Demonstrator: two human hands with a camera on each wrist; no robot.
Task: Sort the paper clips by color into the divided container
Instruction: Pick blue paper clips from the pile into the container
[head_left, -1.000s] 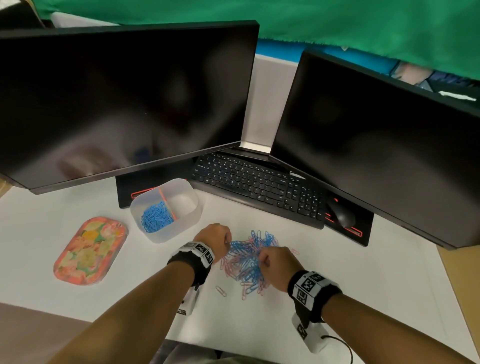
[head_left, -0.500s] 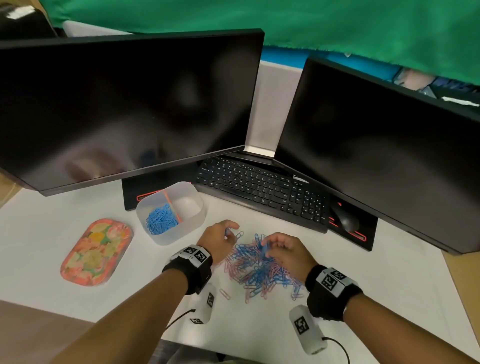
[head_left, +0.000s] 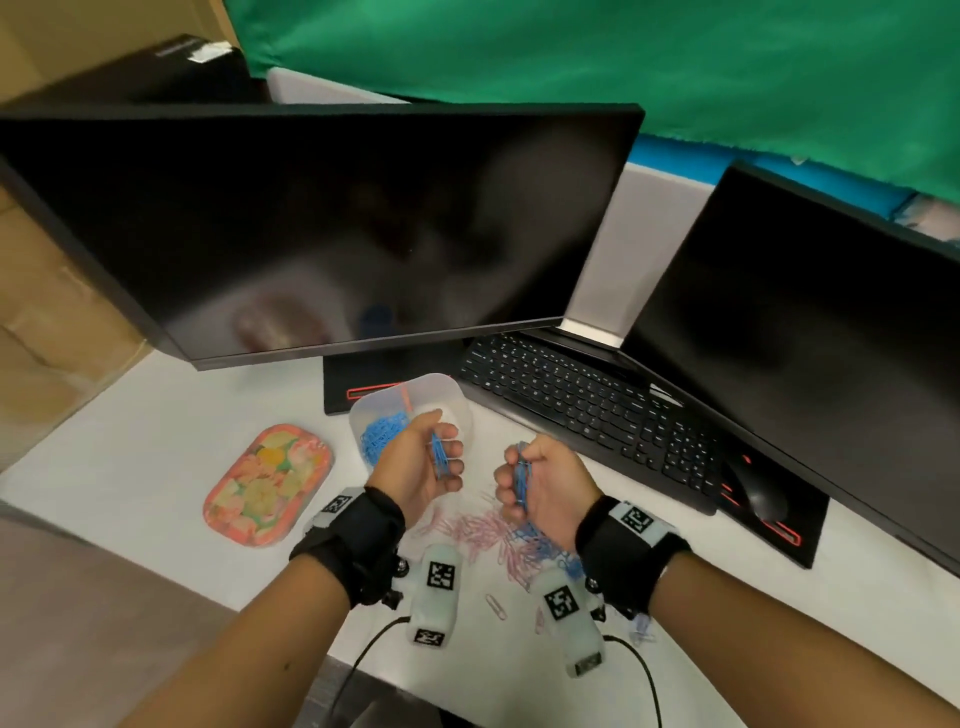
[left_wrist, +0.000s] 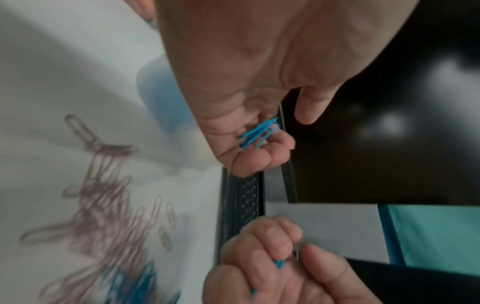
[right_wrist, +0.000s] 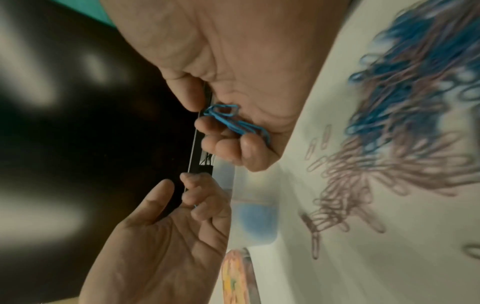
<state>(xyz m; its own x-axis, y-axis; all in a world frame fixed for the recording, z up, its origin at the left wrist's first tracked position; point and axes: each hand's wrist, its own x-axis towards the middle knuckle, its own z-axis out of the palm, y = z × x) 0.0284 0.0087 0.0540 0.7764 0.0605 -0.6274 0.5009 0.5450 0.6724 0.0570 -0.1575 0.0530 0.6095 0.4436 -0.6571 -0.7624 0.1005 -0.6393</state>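
fingers (head_left: 451, 448) of the left hand (head_left: 415, 467) are curled around a small bunch of blue clips (head_left: 439, 454) in the head view, palm turned up, above the near edge of the container (head_left: 460, 397). the right hand (head_left: 545, 480) is just beside it, well above the desk (head_left: 130, 467), and its fingers close around a second blue bunch (head_left: 519, 480). the container has an orange divider (head_left: 405, 399); blue clips fill its left compartment (head_left: 378, 434), and the other side is partly hidden by the hand. under both hands lies the pile (head_left: 498, 535), mostly pink at the left and blue at the right. a floral tray (head_left: 267, 483) lies left of the container, a keyboard (head_left: 582, 405) and a mouse (head_left: 761, 493) behind.

left wrist view: the left hand (left_wrist: 246, 82) holds blue clips (left_wrist: 259, 132) between the curled fingers and the palm, the thumb (left_wrist: 314, 105) is straight. the right hand (left_wrist: 280, 265) is below in this view, pinching blue wire. the pile (left_wrist: 109, 216) is blurred.

right wrist view: the right hand (right_wrist: 233, 72) grips the blue clips (right_wrist: 233, 121) with bent fingers (right_wrist: 228, 148). the left hand (right_wrist: 168, 236) shows its palm, fingers curled. the pile (right_wrist: 389, 133) is blurred on the desk.
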